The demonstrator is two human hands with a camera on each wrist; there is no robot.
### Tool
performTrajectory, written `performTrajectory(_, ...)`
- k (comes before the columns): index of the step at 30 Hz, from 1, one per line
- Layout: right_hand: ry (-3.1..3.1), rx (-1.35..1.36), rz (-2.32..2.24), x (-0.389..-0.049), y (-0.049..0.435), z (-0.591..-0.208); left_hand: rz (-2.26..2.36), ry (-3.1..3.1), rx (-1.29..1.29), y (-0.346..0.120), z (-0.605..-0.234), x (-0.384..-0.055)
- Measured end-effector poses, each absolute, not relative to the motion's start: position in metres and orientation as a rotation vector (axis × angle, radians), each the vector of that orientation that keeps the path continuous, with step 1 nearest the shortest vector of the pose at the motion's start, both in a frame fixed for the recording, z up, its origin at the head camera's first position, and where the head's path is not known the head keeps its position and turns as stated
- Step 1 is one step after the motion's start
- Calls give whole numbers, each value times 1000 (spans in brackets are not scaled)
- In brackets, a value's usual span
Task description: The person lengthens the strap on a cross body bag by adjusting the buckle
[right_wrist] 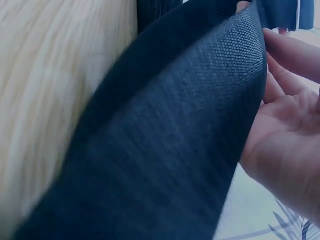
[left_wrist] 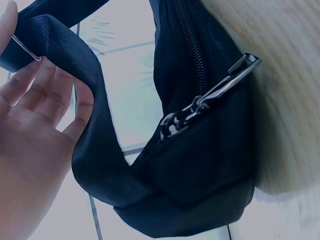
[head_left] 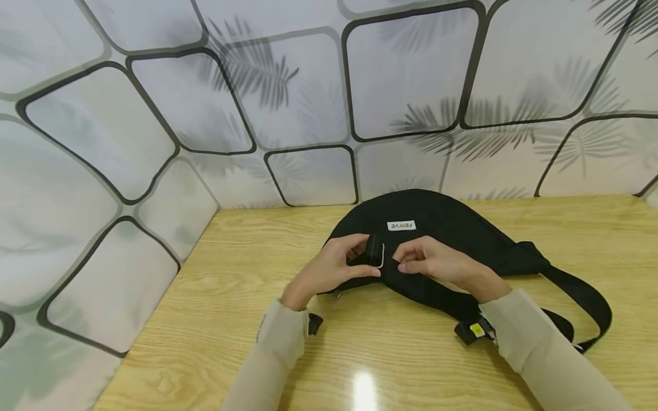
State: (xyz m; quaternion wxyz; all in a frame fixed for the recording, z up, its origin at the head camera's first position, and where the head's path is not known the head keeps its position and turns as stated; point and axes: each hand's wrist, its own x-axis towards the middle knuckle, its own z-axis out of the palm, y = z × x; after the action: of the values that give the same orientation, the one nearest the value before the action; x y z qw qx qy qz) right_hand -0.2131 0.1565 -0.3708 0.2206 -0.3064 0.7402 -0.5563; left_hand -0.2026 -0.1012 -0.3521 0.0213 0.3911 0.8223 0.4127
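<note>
A black sling bag (head_left: 426, 214) with a white label lies on the wooden table. My left hand (head_left: 329, 265) holds a fold of its black strap (head_left: 373, 248) at a metal ring (head_left: 382, 255), above the near side of the bag. In the left wrist view, the strap loops down from my fingers to the bag's end, beside a zipper pull (left_wrist: 220, 90). Just right of the ring is my right hand (head_left: 437, 261), its thumb and fingertips pinching the black webbing (right_wrist: 200, 95). That webbing runs wide across the right wrist view and hides part of the fingers.
A loose strap loop (head_left: 591, 302) trails off the bag's right end. Near the right cuff sits a small black piece with a yellow sticker (head_left: 477, 330), and another black piece (head_left: 315, 323) is by the left cuff. Patterned cloth (head_left: 308, 85) rises behind the wooden table (head_left: 216, 319).
</note>
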Motion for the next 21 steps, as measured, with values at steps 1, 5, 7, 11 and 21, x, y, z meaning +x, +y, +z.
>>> performTrajectory(1, 2047, -846, -1554, -213, 156, -371, 1282, 2547, 1209, -101, -352, -203)
performTrajectory(5, 2010, -812, -1648, -210, 152, -370, 1274, 2525, 1188, -98, -353, -201)
performTrajectory(7, 1995, -790, -1694, -207, 149, -369, 1256, 2516, 1185, -97, -353, -200)
performTrajectory(11, 1999, -746, -1751, -203, 144, -366, 1228, 2527, 1190, -94, -354, -198)
performTrajectory(21, 2008, -706, -1605, -208, 158, -363, 1227, 2557, 1175, -98, -352, -199)
